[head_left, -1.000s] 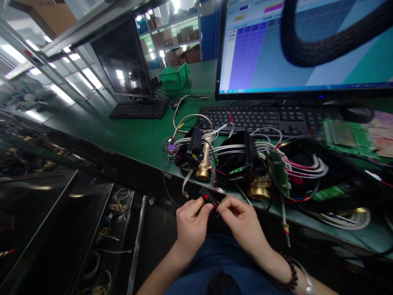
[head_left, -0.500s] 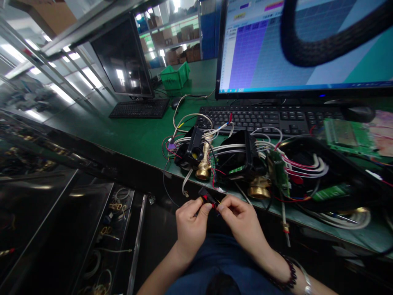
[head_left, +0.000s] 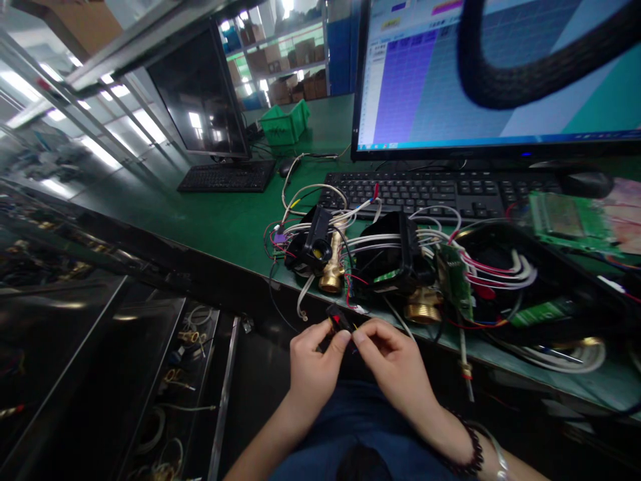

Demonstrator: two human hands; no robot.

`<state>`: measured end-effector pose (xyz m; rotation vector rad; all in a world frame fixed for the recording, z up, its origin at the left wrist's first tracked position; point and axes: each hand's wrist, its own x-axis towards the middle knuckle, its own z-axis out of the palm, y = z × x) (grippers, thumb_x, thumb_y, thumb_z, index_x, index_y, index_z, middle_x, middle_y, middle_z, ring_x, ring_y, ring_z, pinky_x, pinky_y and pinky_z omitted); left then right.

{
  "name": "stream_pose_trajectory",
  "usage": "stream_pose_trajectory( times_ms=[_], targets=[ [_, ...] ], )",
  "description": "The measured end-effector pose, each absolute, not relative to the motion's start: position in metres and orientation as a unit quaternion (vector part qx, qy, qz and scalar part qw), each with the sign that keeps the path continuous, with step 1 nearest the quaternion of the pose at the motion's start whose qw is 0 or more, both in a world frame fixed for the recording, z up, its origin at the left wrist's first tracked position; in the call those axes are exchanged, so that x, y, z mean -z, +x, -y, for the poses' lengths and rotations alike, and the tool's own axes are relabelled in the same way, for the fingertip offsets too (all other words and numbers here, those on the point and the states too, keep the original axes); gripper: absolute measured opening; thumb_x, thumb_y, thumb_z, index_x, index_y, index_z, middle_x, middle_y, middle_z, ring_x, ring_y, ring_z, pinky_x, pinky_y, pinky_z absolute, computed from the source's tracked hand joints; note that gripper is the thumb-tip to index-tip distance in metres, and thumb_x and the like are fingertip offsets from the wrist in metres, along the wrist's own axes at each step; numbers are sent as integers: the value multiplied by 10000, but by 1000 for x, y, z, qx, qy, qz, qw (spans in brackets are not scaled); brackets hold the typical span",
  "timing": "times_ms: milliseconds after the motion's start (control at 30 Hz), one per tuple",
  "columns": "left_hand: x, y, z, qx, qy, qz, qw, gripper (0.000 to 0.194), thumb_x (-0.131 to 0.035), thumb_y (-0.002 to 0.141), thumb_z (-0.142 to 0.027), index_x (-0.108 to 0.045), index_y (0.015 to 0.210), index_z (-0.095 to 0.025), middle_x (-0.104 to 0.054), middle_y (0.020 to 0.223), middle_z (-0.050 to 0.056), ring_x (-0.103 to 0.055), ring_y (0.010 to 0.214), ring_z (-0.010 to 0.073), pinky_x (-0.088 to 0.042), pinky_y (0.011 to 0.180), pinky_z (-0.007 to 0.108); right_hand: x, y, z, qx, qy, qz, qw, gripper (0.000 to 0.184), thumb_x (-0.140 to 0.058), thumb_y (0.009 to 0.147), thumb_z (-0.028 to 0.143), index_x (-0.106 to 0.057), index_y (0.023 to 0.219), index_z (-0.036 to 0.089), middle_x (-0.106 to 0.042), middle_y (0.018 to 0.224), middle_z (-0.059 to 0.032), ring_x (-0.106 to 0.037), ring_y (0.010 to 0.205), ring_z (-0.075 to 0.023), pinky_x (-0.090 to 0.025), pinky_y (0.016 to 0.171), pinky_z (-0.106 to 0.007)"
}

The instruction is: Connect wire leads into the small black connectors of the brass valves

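- Two hands meet just below the bench edge, over the lap: left hand (head_left: 311,371) and right hand (head_left: 393,364), fingertips nearly touching.
- Both pinch a small black connector w/ red part (head_left: 336,319); L thumb + forefinger close on it from the left, R fingertips pinched at the thin wire end on its right.
- Connector sits between the hands, just above the fingertips and a bit nearer the L hand; long axis looks roughly L-to-R, tilted up toward the bench. Exact shape too small to tell.
- Its thin wires (head_left: 356,308) run up to the bench edge; where they end is lost in the tangle.
- Just beyond, on the green bench (head_left: 220,224): black housing on a brass fitting (head_left: 330,272), a 2nd black unit (head_left: 393,257) w/ another brass fitting (head_left: 420,308), a small green PCB (head_left: 453,280), white/red leads all round.
- Further back: keyboard (head_left: 431,192), lit monitor (head_left: 495,73); dark monitor (head_left: 200,97) + 2nd keyboard to the left.
- Hard to read: R wrist w/ bead bracelet (head_left: 473,451) cut off at frame bottom; black braided hose (head_left: 541,67) blurs across the top right; drawer at lower left dim.
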<state>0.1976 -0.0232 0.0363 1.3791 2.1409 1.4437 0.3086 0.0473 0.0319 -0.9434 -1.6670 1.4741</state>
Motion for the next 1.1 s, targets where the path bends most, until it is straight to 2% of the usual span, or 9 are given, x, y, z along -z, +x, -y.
stream_pose_trajectory(
  times_ms=[100, 167, 300, 467, 600, 700, 1100],
  targets=[
    [-41, 196, 22, -520, 410, -717, 219, 203, -602, 833, -273, -729, 928, -146, -744, 848, 56, -686, 751, 175, -539, 680, 233, -32, 313, -48, -548, -350, 652, 389, 167, -570, 822, 302, -657, 732, 192, -570, 630, 1, -527, 518, -102, -415, 443, -191],
    [-42, 195, 21, -538, 370, -710, 266, 244, -619, 814, -307, -728, 948, -134, -742, 897, 76, -683, 802, 193, -536, 728, 256, -33, 315, -49, -545, -316, 657, 414, 119, -579, 825, 264, -660, 755, 210, -592, 691, -4, -568, 580, -105, -446, 479, -180],
    [-42, 194, 20, -551, 339, -698, 307, 286, -636, 800, -349, -720, 949, -120, -735, 903, 89, -664, 798, 195, -515, 718, 262, -36, 317, -52, -545, -245, 676, 431, 76, -606, 801, 204, -648, 744, 231, -599, 747, 4, -591, 667, -100, -476, 559, -163],
    [-43, 192, 21, -564, 349, -669, 335, 316, -637, 811, -408, -707, 938, -127, -724, 869, 69, -640, 759, 166, -495, 685, 230, -39, 317, -52, -536, -251, 682, 430, 130, -595, 812, 188, -614, 688, 222, -579, 703, 21, -562, 622, -85, -447, 530, -156],
    [-45, 193, 22, -558, 362, -681, 307, 365, -611, 814, -452, -712, 911, -116, -721, 802, 71, -623, 661, 147, -499, 623, 222, -38, 314, -51, -512, -279, 689, 432, 171, -586, 805, 189, -576, 634, 208, -550, 640, 31, -520, 560, -82, -414, 489, -165],
    [-46, 195, 21, -544, 357, -707, 277, 348, -584, 829, -425, -717, 846, -104, -705, 701, 59, -609, 580, 137, -484, 543, 207, -35, 311, -50, -487, -293, 703, 427, 189, -563, 802, 179, -544, 616, 202, -526, 615, 29, -497, 543, -87, -399, 476, -175],
    [-40, 196, 26, -492, 428, -741, 160, 265, -550, 858, -278, -678, 673, -138, -650, 576, 13, -595, 524, 121, -417, 525, 193, -33, 305, -50, -414, -301, 747, 424, 194, -535, 761, 126, -498, 582, 192, -503, 596, 25, -488, 531, -86, -378, 473, -186]
  ],
)
